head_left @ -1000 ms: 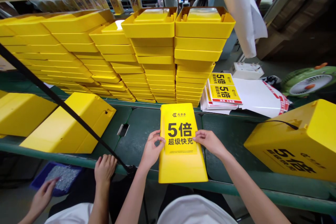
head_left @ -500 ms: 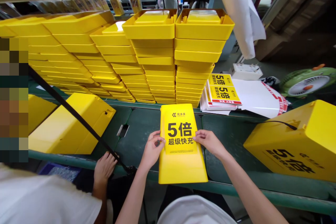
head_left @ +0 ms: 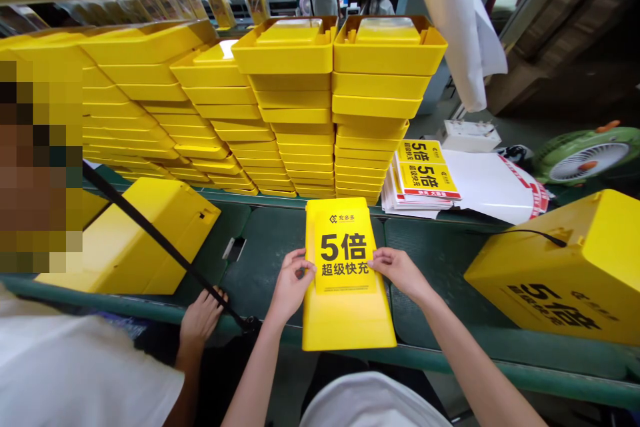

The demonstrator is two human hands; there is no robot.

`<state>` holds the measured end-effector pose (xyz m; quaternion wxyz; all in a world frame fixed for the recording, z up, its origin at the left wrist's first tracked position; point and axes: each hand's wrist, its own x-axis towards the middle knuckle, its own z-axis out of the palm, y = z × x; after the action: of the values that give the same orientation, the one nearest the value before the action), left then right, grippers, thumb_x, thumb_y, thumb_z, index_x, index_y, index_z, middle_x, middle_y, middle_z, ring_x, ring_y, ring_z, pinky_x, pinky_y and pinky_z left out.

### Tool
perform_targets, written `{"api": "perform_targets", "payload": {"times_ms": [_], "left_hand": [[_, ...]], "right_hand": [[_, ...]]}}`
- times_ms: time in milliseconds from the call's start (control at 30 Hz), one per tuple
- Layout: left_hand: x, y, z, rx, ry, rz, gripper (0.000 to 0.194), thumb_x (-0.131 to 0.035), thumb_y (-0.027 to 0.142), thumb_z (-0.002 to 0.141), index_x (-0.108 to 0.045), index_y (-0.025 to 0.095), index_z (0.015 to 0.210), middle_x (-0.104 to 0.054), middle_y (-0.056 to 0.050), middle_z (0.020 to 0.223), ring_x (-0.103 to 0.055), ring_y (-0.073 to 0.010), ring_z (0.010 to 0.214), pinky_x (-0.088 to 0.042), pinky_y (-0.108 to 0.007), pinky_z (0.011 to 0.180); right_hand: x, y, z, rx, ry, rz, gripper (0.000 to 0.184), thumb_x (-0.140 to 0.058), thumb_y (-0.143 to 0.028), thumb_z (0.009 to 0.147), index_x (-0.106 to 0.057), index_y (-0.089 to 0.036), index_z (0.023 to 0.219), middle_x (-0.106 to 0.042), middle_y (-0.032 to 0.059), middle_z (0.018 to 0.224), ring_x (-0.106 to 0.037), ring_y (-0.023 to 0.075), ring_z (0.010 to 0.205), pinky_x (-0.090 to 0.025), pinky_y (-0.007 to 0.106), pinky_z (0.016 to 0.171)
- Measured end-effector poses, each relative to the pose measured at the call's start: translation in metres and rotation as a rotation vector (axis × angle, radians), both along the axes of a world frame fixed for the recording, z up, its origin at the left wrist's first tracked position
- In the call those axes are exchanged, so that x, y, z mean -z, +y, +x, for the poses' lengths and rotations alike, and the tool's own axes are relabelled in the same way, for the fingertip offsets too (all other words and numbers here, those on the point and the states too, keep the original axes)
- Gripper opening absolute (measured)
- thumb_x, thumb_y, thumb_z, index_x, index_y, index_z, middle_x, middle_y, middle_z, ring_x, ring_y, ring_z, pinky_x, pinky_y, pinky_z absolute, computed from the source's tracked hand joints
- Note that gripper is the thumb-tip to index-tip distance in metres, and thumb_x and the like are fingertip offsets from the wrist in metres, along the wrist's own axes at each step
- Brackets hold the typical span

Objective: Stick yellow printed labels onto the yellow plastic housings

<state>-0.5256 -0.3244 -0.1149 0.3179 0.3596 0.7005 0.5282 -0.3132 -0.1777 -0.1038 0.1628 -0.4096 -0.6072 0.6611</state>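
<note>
A yellow plastic housing (head_left: 349, 323) lies on the green belt right in front of me, its wide end toward me. A yellow printed label (head_left: 345, 260) with black "5倍" characters lies flat on top of it. My left hand (head_left: 291, 287) has its fingers on the label's left edge. My right hand (head_left: 400, 272) presses the label's right edge. To my left, a co-worker's hand (head_left: 200, 320) rests near a black strap (head_left: 163, 240).
Tall stacks of yellow trays (head_left: 295, 120) rise behind the belt (head_left: 265, 267). More yellow housings (head_left: 550, 273) lie to both sides. Beyond the belt are a pile of printed labels (head_left: 423, 173), a white sheet (head_left: 487, 183) and a green fan (head_left: 585, 157). A co-worker's white-shirted torso (head_left: 75, 367) fills the lower left.
The co-worker has leaned in from the left, now covering the blue bin and part of the belt. My hands and the label stay almost where they were.
</note>
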Motion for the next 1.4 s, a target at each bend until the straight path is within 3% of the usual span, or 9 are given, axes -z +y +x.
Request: {"api": "perform_targets", "payload": {"times_ms": [467, 667, 767, 900, 1133, 1200, 1267, 1333, 1400], "left_hand": [[0.000, -0.002, 0.001, 0.015, -0.007, -0.001, 0.019, -0.061, 0.036, 0.075, -0.061, 0.018, 0.069, -0.040, -0.010, 0.120, -0.045, -0.0256, 0.115, -0.049, -0.037, 0.087], [0.003, -0.003, 0.001, 0.022, -0.005, 0.005, 0.020, -0.061, 0.036, 0.076, -0.061, 0.018, 0.070, -0.039, -0.010, 0.121, -0.047, -0.0248, 0.113, -0.050, -0.036, 0.086], [0.003, -0.002, 0.002, 0.018, 0.011, -0.001, 0.019, -0.060, 0.036, 0.076, -0.061, 0.018, 0.070, -0.039, -0.009, 0.121, -0.047, -0.0246, 0.113, -0.051, -0.036, 0.085], [0.004, 0.000, 0.001, -0.001, 0.048, -0.010, 0.020, -0.059, 0.038, 0.077, -0.061, 0.018, 0.070, -0.041, -0.009, 0.120, -0.049, -0.0241, 0.112, -0.052, -0.034, 0.083], [-0.004, -0.016, 0.023, -0.272, 0.295, -0.026, 0.023, -0.056, 0.036, 0.079, -0.061, 0.020, 0.094, -0.044, -0.011, 0.124, -0.043, -0.0294, 0.119, -0.037, -0.049, 0.101], [-0.012, -0.017, 0.043, -0.170, 0.529, 0.007, 0.029, -0.049, 0.030, 0.084, -0.054, 0.022, 0.112, -0.045, -0.010, 0.129, -0.035, -0.0271, 0.126, -0.027, -0.050, 0.108], [-0.018, -0.006, 0.060, 0.168, 0.755, 0.022, 0.040, -0.040, 0.025, 0.089, -0.042, 0.024, 0.129, -0.044, -0.006, 0.135, -0.030, -0.0227, 0.131, -0.024, -0.046, 0.110], [-0.020, 0.020, 0.062, 0.457, 0.871, 0.007, 0.050, -0.037, 0.030, 0.090, -0.027, 0.025, 0.138, -0.037, -0.004, 0.143, -0.023, -0.0217, 0.135, -0.018, -0.047, 0.113], [-0.017, 0.060, 0.046, 0.517, 0.923, -0.015, 0.056, -0.040, 0.040, 0.088, -0.023, 0.026, 0.140, -0.031, -0.004, 0.146, -0.018, -0.0251, 0.137, -0.013, -0.052, 0.113]], "right_hand": [[0.005, -0.003, 0.003, -0.014, -0.024, 0.132, 0.038, -0.066, -0.050, 0.066, -0.061, -0.016, 0.081, -0.069, 0.0069, 0.081, -0.065, 0.0211, 0.077, -0.052, 0.033, 0.072], [-0.003, -0.015, 0.010, 0.039, -0.115, 0.313, 0.040, -0.041, -0.055, 0.084, -0.063, -0.022, 0.090, -0.066, 0.0064, 0.098, -0.059, 0.0232, 0.095, -0.046, 0.037, 0.085], [-0.012, -0.023, 0.012, 0.108, -0.165, 0.335, 0.052, -0.030, -0.054, 0.088, -0.035, -0.028, 0.133, -0.067, 0.0039, 0.098, -0.058, 0.0220, 0.100, -0.042, 0.041, 0.091], [-0.014, -0.032, 0.011, 0.105, -0.221, 0.431, 0.060, -0.023, -0.051, 0.091, -0.001, -0.030, 0.142, -0.067, 0.0026, 0.102, -0.057, 0.0212, 0.104, -0.039, 0.045, 0.095], [0.022, -0.032, 0.039, 0.072, -0.346, 0.510, 0.064, -0.028, -0.050, 0.090, 0.001, -0.028, 0.143, -0.020, 0.0031, 0.150, -0.019, 0.0198, 0.138, -0.020, 0.046, 0.112], [0.029, -0.040, 0.045, 0.078, -0.325, 0.426, 0.063, -0.029, -0.052, 0.089, -0.007, -0.028, 0.143, -0.021, 0.0030, 0.150, -0.023, 0.0194, 0.136, -0.023, 0.044, 0.112], [0.032, -0.054, 0.043, 0.069, -0.291, 0.340, 0.061, -0.029, -0.053, 0.088, -0.013, -0.029, 0.142, -0.028, 0.0030, 0.147, -0.028, 0.0199, 0.134, -0.025, 0.044, 0.111], [0.035, -0.072, 0.036, 0.087, -0.270, 0.273, 0.061, -0.027, -0.053, 0.088, -0.015, -0.028, 0.142, -0.030, 0.0035, 0.146, -0.031, 0.0204, 0.133, -0.028, 0.045, 0.110], [0.039, -0.088, 0.028, 0.122, -0.259, 0.241, 0.061, -0.026, -0.052, 0.089, -0.013, -0.026, 0.143, -0.029, 0.0036, 0.147, -0.031, 0.0204, 0.133, -0.030, 0.044, 0.109]]}}
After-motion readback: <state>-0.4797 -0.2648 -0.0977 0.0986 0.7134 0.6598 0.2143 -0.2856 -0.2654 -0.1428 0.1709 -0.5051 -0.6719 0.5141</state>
